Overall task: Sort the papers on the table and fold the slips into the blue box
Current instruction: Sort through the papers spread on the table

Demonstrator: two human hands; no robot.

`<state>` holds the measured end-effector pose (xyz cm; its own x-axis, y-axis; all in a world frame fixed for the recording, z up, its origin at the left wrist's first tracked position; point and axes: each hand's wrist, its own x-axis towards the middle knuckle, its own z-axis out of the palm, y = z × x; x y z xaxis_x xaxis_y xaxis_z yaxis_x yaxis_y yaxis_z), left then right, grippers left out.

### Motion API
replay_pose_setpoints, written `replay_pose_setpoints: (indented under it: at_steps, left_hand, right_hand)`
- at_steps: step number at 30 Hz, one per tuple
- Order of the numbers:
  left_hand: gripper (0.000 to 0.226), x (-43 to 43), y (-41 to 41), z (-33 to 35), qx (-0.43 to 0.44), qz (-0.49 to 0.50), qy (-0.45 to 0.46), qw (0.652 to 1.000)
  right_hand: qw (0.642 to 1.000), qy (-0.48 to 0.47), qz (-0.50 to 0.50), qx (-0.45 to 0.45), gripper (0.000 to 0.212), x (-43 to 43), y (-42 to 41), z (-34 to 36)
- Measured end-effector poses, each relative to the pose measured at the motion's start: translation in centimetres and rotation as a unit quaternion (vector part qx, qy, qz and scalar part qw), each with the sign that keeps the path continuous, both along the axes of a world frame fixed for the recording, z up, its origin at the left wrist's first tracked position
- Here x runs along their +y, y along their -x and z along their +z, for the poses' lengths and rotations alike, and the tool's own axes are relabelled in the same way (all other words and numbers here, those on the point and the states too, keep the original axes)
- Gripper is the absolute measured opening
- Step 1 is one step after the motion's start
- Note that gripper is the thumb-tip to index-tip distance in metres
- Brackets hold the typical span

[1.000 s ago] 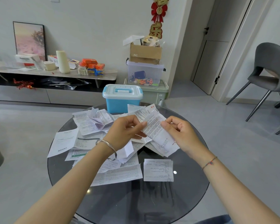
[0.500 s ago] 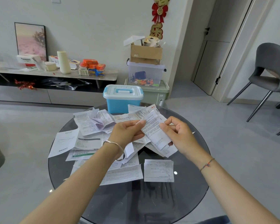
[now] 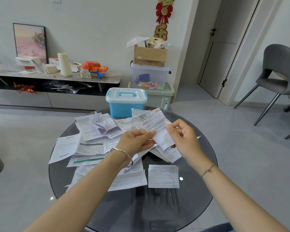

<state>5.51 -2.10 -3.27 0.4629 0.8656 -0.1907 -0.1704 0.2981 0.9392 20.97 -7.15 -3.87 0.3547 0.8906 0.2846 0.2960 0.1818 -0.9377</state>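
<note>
A round, dark glass table (image 3: 157, 208) fills the lower half of our view, its far half buried under a loose spread of printed papers (image 3: 90, 146), some creased, some flat, all overlapping. At the table's far edge, just beyond the papers, stands the blue box (image 3: 126, 106), its pale lid with the carrying handle on and, as far as we can tell, shut. Nearer to us and apart from the heap, one squared-off sheet (image 3: 163, 176) lies alone on bare glass; we take it for a piece already folded. Above the middle of the spread the person's two hands meet. The left hand (image 3: 134, 141), a silver bangle at its wrist, pinches the left edge of a narrow printed slip (image 3: 158, 126) between thumb and fingertips. The right hand (image 3: 184, 139) nips the opposite edge, its other fingers loosely curled. The slip is held up off the pile, its long axis running away from us towards the box, the far end leaning a little to the left. We judge that a fold is in hand, end to be brought to end along that axis. The box lies straight ahead of both hands, the left hand more nearly in line with it. The lid would have to come off before anything goes in.
</note>
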Motion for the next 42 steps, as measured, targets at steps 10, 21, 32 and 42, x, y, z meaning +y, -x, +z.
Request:
replay_pose_setpoints:
  at_steps: [10,21,32,42]
  left_hand:
    - [0.016,-0.6,-0.2,-0.1,0.004,-0.019,-0.011,1.000]
    - [0.015,-0.6,-0.5,-0.3,0.029,-0.043,-0.017,0.999]
    - [0.014,-0.3,0.0,-0.2,0.050,-0.063,-0.029,0.996]
    - [0.010,2.0,2.3,0.2,0.116,-0.068,-0.065,0.989]
  right_hand:
    - [0.999,-0.015,-0.020,0.022,0.021,0.1,0.5,-0.2]
    - [0.998,-0.024,-0.044,0.025,0.022,0.3,0.5,-0.6]
    - [0.998,-0.024,-0.044,0.031,0.013,0.3,0.6,-0.5]
    - [0.983,0.027,0.079,-0.164,0.046,-0.3,-0.7,0.1]
